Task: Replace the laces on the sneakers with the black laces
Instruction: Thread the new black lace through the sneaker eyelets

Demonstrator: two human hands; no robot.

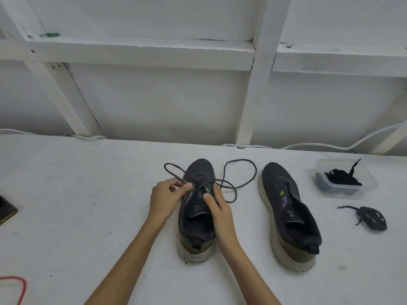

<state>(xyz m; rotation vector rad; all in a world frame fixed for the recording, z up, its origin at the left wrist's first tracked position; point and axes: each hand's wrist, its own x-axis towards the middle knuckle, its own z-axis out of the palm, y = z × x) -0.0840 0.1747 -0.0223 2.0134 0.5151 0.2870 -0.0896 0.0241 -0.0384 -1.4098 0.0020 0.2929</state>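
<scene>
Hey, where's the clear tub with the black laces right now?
In the head view the clear tub sits at the far right of the table, just right of the unlaced sneaker, with the coiled lace lying nearer the person.

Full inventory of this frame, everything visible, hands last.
laced sneaker: 1, dark grey with olive heel, table centre
grey lace: 1, dark grey, threaded in the laced sneaker, loops loose on the table
bare sneaker: 1, same colours, right of the first, no lace
plastic container: 1, clear, far right
black laces: count unclear, black, in the container
coiled lace: 1, dark, nearer than the container
white cable: at least 1, table's back edge
red cord: 1, bottom left
dark object: 1, left edge, cut off
table: 1, white
left hand: fingers pinch the grey lace
right hand: grips the laced sneaker
</scene>
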